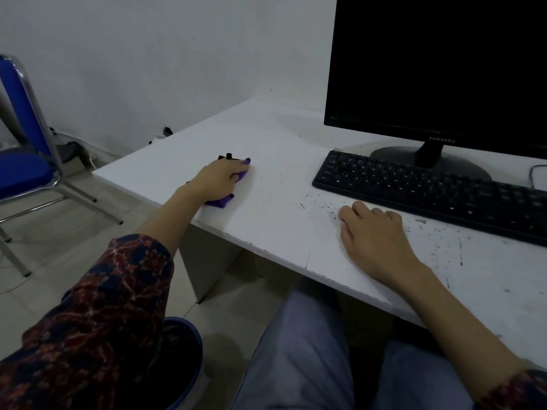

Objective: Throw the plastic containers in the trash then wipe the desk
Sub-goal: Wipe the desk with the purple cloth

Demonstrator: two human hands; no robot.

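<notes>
While the left hand (217,179) presses a purple cloth (220,201) onto the white surface (281,179) near its left edge, grip curled round it | right hand (374,232) flat, released, before keyboard (429,187) | blue bin (180,359) on floor below

From where my left hand (220,180) grips the purple cloth (225,199) I've got bare desk (281,179) ahead to the wall and rightward. A small black object (228,157) sits touching the far side of the grip. Further right my right hand (373,232) lies flat, with the keyboard (429,187) and monitor (438,69) blocking beyond it. Left, the desk edge is near.
</notes>
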